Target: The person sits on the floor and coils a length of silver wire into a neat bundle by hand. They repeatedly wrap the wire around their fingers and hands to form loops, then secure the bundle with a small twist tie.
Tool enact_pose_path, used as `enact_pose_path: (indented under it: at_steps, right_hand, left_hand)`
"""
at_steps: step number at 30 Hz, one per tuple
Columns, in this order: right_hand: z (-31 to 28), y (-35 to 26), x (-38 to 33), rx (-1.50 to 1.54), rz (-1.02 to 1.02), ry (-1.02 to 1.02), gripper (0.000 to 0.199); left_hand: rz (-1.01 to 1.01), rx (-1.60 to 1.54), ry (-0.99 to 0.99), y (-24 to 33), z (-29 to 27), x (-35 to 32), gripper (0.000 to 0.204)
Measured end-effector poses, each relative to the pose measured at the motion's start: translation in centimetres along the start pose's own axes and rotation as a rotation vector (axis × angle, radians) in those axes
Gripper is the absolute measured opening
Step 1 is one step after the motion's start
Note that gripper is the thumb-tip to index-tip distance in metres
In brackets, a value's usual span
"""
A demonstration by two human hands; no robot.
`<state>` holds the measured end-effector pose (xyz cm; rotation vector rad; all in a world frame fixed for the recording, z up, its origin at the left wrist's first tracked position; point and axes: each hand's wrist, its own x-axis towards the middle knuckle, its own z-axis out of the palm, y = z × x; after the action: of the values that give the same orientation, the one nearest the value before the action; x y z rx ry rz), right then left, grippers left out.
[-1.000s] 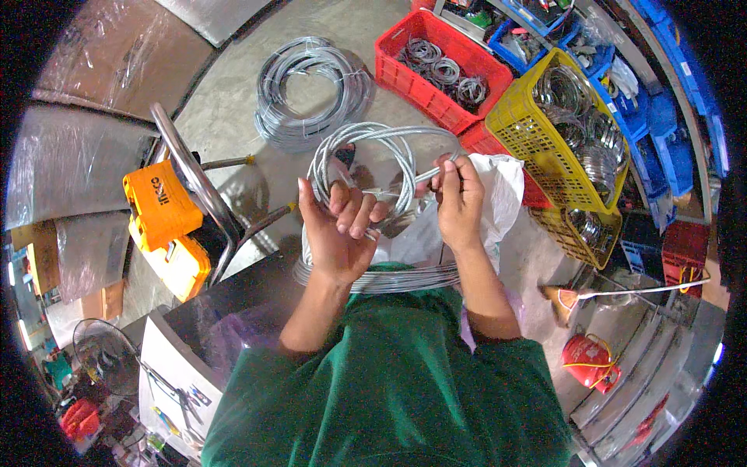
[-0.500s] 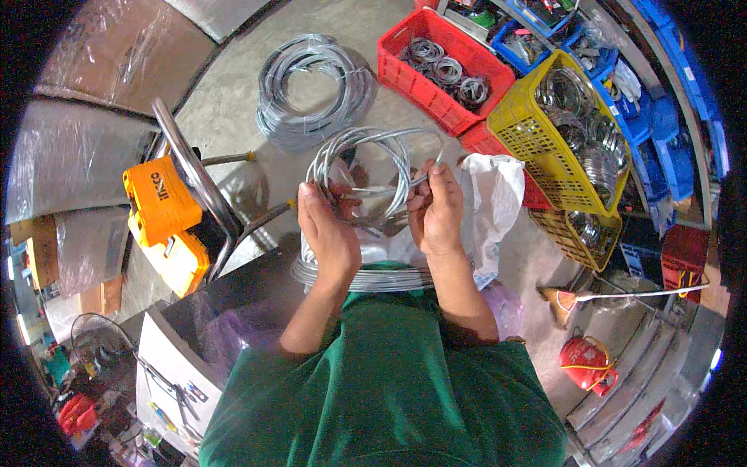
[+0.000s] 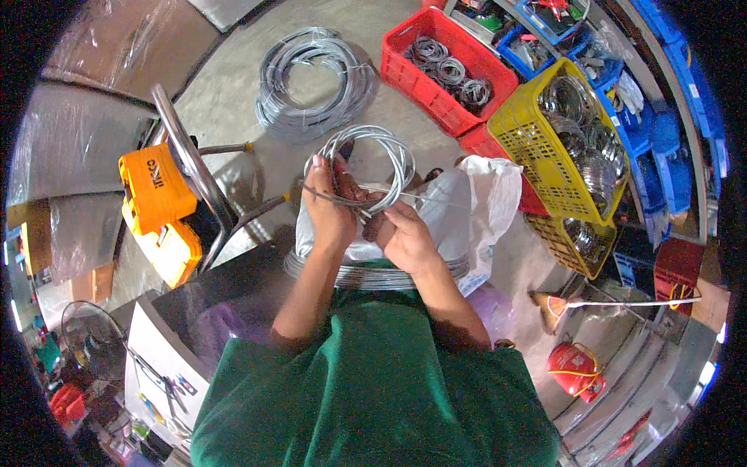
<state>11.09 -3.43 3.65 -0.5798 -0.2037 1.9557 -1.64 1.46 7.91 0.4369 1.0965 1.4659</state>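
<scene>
A coil of silvery wire rope [image 3: 403,165] is held up in front of me over my lap. My left hand [image 3: 331,214] is closed round its left side, thumb up, fingers curled inside the ring. At the coil's lower edge my right hand [image 3: 406,240] is closed on the strands, thumb on top; its fingertips are partly hidden. A loose end of the rope sticks out to the right above that hand. Beneath, a larger wire rope coil [image 3: 366,279] rests across my lap against a white sack [image 3: 498,194].
On the floor ahead lies a large wire coil [image 3: 272,97]. A red crate [image 3: 412,82] and a yellow crate [image 3: 525,159] hold smaller coils at right. Orange cases [image 3: 159,187] sit by a bent metal tube [image 3: 191,152] at left. A broom [image 3: 552,307] lies at right.
My right hand has moved left and down, close to my left hand. The wide rope loop at the right has been drawn in, leaving a straight loose end.
</scene>
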Motion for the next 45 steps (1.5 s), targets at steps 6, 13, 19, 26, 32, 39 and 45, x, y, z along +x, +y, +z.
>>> enact_pose_path:
  at_steps: [6, 13, 19, 26, 32, 39, 45]
  right_hand:
    - [2.4, -3.2, -2.2, -1.319, -0.373, 0.282, 0.024]
    - [6.1, -3.0, 0.3, -1.458, -0.682, 0.040, 0.020]
    - [5.3, -2.9, -0.5, -1.194, -0.448, 0.142, 0.026]
    - [4.7, -3.3, -0.3, -1.136, -0.449, 0.165, 0.022]
    - [4.8, -3.5, -0.2, -1.076, -0.392, 0.228, 0.027]
    - [4.2, -4.6, 0.6, -1.211, -0.317, 0.259, 0.027]
    - [3.4, -5.5, 1.2, -1.269, -0.272, 0.212, 0.029]
  left_hand:
    - [0.314, 0.387, 0.058, -0.5, -0.7, 0.1, 0.039]
    - [0.259, 0.587, -0.043, -1.2, 0.2, -1.4, 0.031]
    - [0.090, 0.591, -0.207, -1.2, -1.6, -1.6, 0.029]
    - [0.099, 0.744, -0.368, -1.5, -1.6, -1.8, 0.029]
    - [0.044, 0.769, -0.490, -1.7, -2.3, -2.2, 0.030]
    - [0.447, 1.098, -0.664, -1.8, -3.0, -1.6, 0.020]
    - [-0.034, 0.898, -0.599, -0.3, -2.5, -2.5, 0.024]
